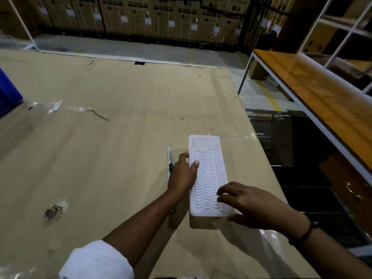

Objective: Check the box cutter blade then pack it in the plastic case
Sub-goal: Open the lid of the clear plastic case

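1. The case (205, 174) lies on the cardboard (112, 121), near its right edge, with its long side running away from the person.
2. The cutter (170, 158) lies on the cardboard just left of the case, parallel to it.
3. The left hand (184, 174) is between cutter and case, thumb on the case.
4. The right hand (249, 204) rests on the near right part of the case.
5. A shelf (322, 93) stands to the right of the cardboard.
6. Boxes (161, 15) stand behind, well apart.
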